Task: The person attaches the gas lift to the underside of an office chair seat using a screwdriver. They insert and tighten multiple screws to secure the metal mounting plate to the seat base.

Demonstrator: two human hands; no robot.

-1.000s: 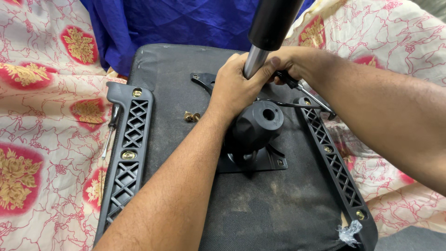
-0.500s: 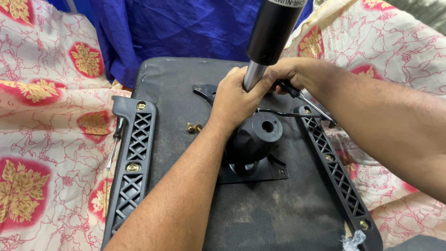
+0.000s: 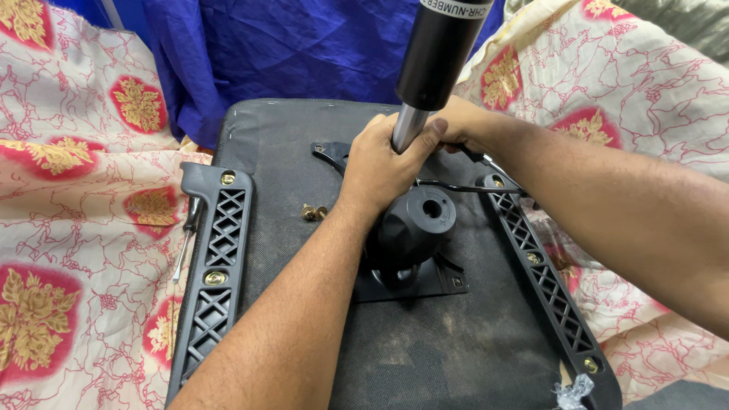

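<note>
Gripping the gas lift cylinder (image 3: 425, 83), both the left hand (image 3: 380, 163) and right hand (image 3: 459, 125) are clenching it above the upturned chair seat (image 3: 456, 357), while loose brass bolts (image 3: 313, 213) are waiting.

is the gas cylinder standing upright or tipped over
Roughly upright, leaning slightly right. The cylinder rises from the mechanism on the seat base, with the left hand and right hand gripping its silver rod.

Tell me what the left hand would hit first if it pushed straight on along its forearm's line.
The left hand is already wrapped around the metal gas-lift cylinder, so that comes first. Beyond it, probably the right hand; depth is unclear.
</note>
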